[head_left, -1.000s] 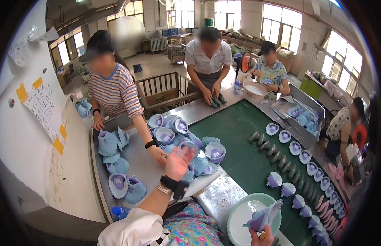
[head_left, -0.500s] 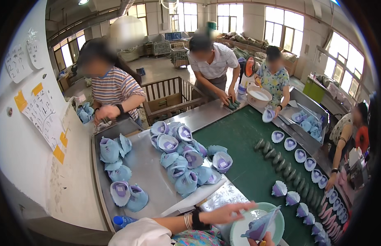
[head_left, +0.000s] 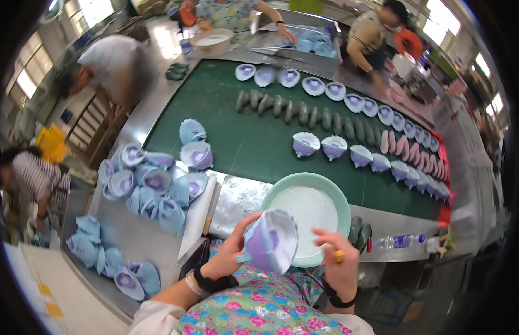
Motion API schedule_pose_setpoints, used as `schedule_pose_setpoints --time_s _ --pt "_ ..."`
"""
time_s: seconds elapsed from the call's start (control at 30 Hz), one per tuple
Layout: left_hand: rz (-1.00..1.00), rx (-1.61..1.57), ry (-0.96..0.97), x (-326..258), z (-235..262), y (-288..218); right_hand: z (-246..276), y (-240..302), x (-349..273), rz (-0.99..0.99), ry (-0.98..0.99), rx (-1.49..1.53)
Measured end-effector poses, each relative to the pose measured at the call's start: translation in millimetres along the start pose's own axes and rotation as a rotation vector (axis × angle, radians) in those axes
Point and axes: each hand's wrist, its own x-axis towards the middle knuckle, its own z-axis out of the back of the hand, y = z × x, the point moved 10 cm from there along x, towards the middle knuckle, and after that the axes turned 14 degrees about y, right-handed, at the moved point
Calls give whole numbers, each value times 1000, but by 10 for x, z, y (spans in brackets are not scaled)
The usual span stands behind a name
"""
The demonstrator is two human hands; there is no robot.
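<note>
Green belt (head_left: 243, 139) runs past your fingers in a busy workroom. Your left hand (head_left: 229, 254) grips a purple shoe piece (head_left: 269, 241). Your right hand (head_left: 337, 265) pinches a yellow brush handle (head_left: 339, 256) beside the white bowl (head_left: 310, 215).

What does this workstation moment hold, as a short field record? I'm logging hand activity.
left hand: holds a lilac shoe upper, opening turned up
right hand: grips a yellow-tipped brush handle, beside the bowl
bowl: pale green, white liquid inside
pile of uppers: on the steel table, at the person's left
belt: green, with rows of uppers
</note>
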Motion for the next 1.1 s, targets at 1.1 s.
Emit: schedule_pose_setpoints --time_s 1.1 --pt "474 -524 -60 111 265 1238 265 -921 38 -201 -224 92"
